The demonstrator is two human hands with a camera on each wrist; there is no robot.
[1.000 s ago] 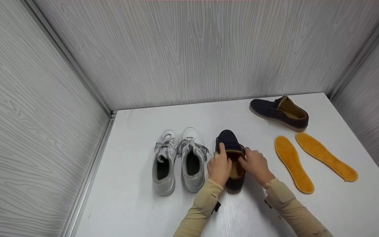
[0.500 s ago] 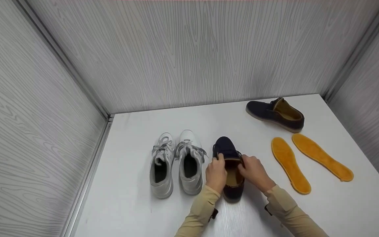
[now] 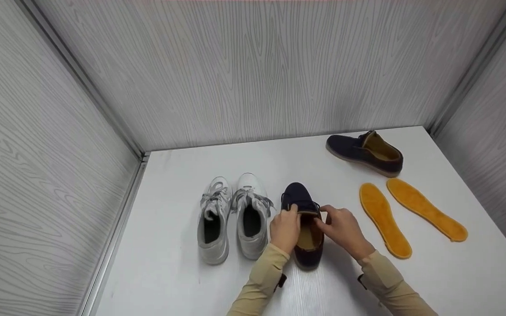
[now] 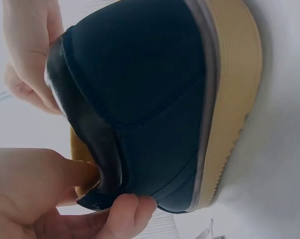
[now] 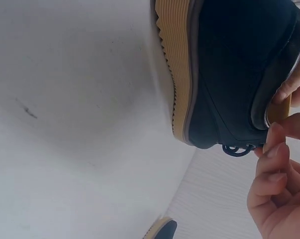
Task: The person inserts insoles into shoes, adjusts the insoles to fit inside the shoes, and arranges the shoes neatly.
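Note:
A dark navy lace-up shoe [image 3: 296, 195] with a tan lining stands on the white table, toe pointing away. My left hand [image 3: 285, 231] pinches the left edge of its opening; in the left wrist view the thumb is inside and the fingers [image 4: 125, 214] lie outside. At the right edge my right hand [image 3: 345, 231] has thumb and forefinger close together on the rim near the laces, its other fingers [image 5: 271, 181] loosely curled. The sole [image 5: 174, 64] looks thick and light tan. The inside of the toe is hidden.
White sneakers [image 3: 253, 245] stand side by side at the left. Two orange insoles [image 3: 384, 219] lie flat at the right. A matching navy shoe [image 3: 349, 147] sits at the back right, near the wood-patterned back wall [image 3: 244, 79].
The shoe and both hands have come slightly nearer the person. My left forefinger, earlier extended over the shoe, is now bent at its edge. The right fingers have loosened a little.

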